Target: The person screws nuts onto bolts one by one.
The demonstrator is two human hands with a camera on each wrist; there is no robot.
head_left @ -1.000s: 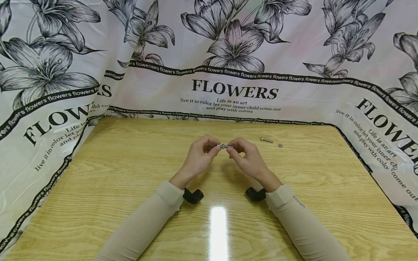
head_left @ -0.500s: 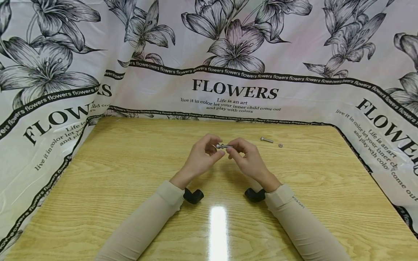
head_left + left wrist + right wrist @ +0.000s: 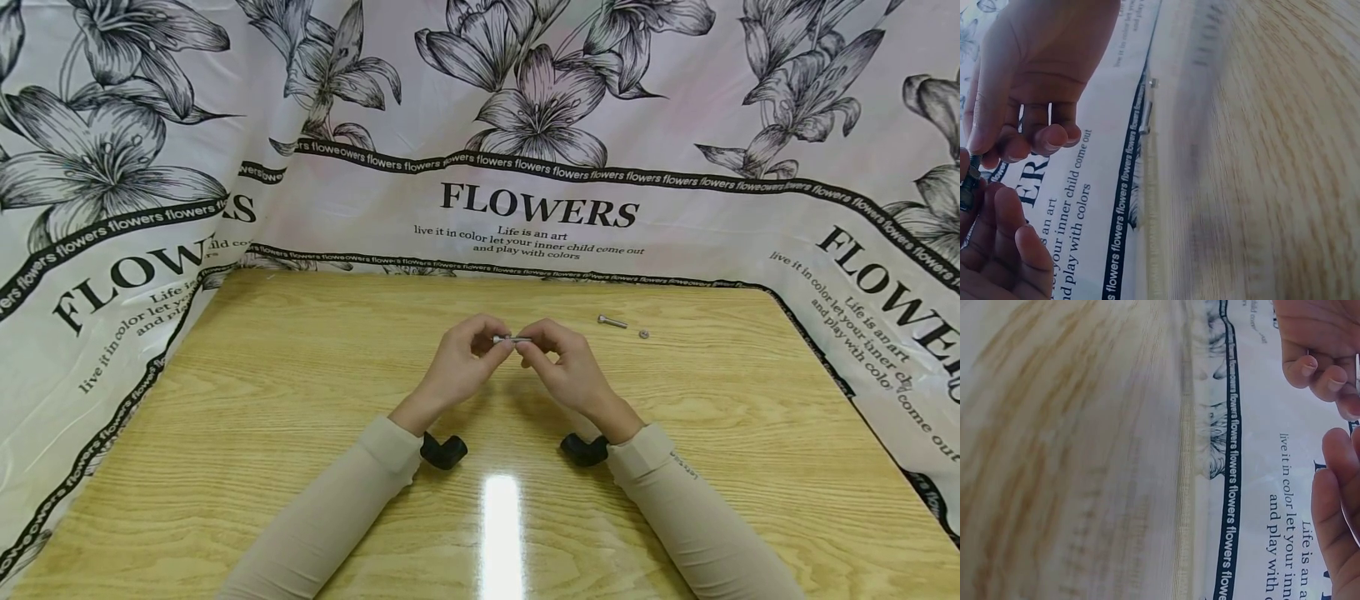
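Note:
A small metal bolt (image 3: 498, 339) lies level between both hands, its head to the left. My left hand (image 3: 462, 358) brings thumb and fingertips together on the nut partway along the shank, mostly covering it. The bolt's shank end is pinched between the thumb and fingers of my right hand (image 3: 564, 360). The left wrist view shows the bolt (image 3: 967, 195) at its left edge, with the right hand (image 3: 1041, 69) above and the left hand (image 3: 1007, 244) below. The left hand (image 3: 1325, 356) is at the top of the right wrist view, over the right hand (image 3: 1335, 506).
Behind the right hand, a second bolt (image 3: 612, 322) and a loose nut (image 3: 643, 334) lie on the wooden table (image 3: 300, 358). Floral-printed cloth (image 3: 540, 217) borders the back and sides. Black curved pieces (image 3: 444, 451) sit at both wrists.
My left fingers came off the bolt's head end, spread, then closed again around the nut, leaving the head exposed. The right hand keeps its pinch and has shifted slightly left.

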